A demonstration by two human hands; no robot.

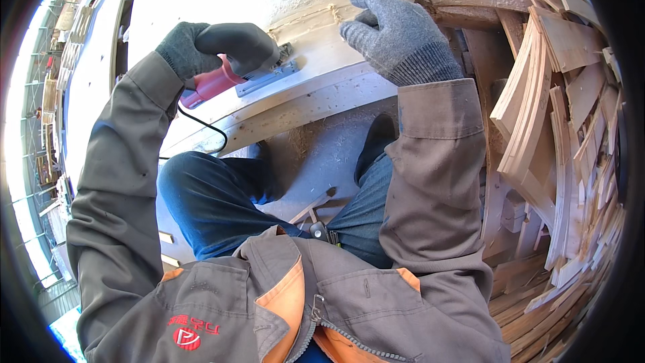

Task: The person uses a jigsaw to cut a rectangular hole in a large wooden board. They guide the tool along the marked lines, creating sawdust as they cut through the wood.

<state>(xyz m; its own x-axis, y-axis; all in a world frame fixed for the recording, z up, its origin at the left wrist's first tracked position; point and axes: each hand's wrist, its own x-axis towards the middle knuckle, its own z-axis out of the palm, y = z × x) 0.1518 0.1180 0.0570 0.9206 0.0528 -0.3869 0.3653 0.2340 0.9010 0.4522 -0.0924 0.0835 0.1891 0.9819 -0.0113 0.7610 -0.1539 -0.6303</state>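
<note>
My left hand (187, 50), in a dark grey knit glove, is wrapped round the black grip of a jigsaw (242, 46). The tool has a pinkish-red body, and its metal base plate (270, 79) rests near the front edge of a pale board (336, 87). Its blade is hidden from view. Beyond the front edge, at the right end of the board, my right hand (406, 37) in a lighter grey glove hovers with fingers and thumb apart. Nothing shows between them. Sawdust and a rough line of chips (309, 19) lie on the wood.
A black cord (218, 136) loops down from the tool beside my left knee. On the right, a large heap of wooden offcuts (537, 94) rises close to my right arm. Stacked timber (57, 94) stands at the far left. My legs (215, 195) are bent in front of the board.
</note>
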